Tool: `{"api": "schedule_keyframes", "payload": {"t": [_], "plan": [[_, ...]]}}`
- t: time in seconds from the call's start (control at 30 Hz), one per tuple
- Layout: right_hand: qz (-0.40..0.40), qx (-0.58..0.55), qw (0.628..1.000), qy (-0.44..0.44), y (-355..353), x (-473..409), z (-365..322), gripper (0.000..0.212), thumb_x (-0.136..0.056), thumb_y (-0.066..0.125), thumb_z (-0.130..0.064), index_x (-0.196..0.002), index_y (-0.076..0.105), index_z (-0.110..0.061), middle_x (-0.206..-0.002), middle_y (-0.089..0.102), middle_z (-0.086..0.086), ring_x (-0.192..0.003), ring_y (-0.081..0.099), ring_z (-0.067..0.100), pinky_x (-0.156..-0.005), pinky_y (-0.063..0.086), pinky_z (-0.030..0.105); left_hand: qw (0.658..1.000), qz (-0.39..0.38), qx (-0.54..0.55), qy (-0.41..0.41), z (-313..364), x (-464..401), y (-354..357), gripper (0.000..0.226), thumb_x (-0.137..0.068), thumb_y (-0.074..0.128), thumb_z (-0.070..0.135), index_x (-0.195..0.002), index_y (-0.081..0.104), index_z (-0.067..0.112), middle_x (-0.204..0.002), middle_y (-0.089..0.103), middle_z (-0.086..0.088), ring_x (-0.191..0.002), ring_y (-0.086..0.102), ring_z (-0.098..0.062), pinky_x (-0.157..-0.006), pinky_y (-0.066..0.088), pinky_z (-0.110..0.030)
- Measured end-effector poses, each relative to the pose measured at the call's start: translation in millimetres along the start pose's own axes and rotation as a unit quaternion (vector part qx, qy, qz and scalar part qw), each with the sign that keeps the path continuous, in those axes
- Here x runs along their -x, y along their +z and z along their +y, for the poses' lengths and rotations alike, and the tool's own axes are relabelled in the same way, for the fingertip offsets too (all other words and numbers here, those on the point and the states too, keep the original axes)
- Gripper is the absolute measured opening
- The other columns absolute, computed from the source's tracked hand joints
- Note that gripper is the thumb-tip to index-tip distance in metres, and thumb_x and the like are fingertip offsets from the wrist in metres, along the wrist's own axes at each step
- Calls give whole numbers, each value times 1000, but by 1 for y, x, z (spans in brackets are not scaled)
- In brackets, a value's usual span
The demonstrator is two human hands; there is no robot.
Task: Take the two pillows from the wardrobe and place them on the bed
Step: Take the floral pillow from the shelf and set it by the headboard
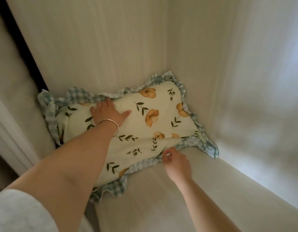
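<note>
Pillow (128,128) lies on wardrobe shelf (161,198), back corner; left hand (109,113) flat on top, fingers spread; right hand (175,162) pinches frill (144,164); better: slide fingers under both ends, lift level

A floral pillow (144,124) with a checked frill lies on the pale wardrobe shelf (170,198), pushed into the far corner between the back panel (103,47) and the right wall (245,64). The left hand (109,113), a bangle (111,126) on its wrist, rests flat on the pillow's far left part. The right hand (176,163) pinches the frill at the near right edge.
</note>
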State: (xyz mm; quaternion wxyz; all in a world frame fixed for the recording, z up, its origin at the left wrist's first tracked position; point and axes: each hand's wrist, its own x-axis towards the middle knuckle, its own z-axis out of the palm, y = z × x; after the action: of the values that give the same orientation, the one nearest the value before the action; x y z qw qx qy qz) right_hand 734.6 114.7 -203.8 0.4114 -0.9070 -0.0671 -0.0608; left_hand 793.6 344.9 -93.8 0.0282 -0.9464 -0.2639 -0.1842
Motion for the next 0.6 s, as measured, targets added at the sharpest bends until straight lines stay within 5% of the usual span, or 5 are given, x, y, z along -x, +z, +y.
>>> {"api": "schedule_keyframes", "payload": {"t": [0.2,0.37,0.6], "plan": [[-20,3,1000,4,-7,10,-4,19,-91,45,-31,-99,59,-22,-97,69,3,-87,63,25,-72,49,31,992,-93,-81,3,11,-4,-25,116,-49,30,98,-127,52,16,-128,56,-12,-121,45,-31,-102,28,-45],[-24,17,999,14,-20,23,-5,23,-93,42,-34,-102,60,-23,-92,69,-2,-80,64,17,-71,54,33,988,-56,-99,100,14,11,-30,121,-49,43,93,-136,38,9,-137,45,-15,-127,39,-31,-110,22,-47],[-22,20,999,23,-42,50,-9,22,-92,47,-34,-105,61,-23,-97,68,-5,-78,61,10,-69,51,27,990,-51,54,119,26,55,-48,87,-60,64,67,-123,44,10,-110,64,-9,-98,62,-29,-81,46,-37]]}}
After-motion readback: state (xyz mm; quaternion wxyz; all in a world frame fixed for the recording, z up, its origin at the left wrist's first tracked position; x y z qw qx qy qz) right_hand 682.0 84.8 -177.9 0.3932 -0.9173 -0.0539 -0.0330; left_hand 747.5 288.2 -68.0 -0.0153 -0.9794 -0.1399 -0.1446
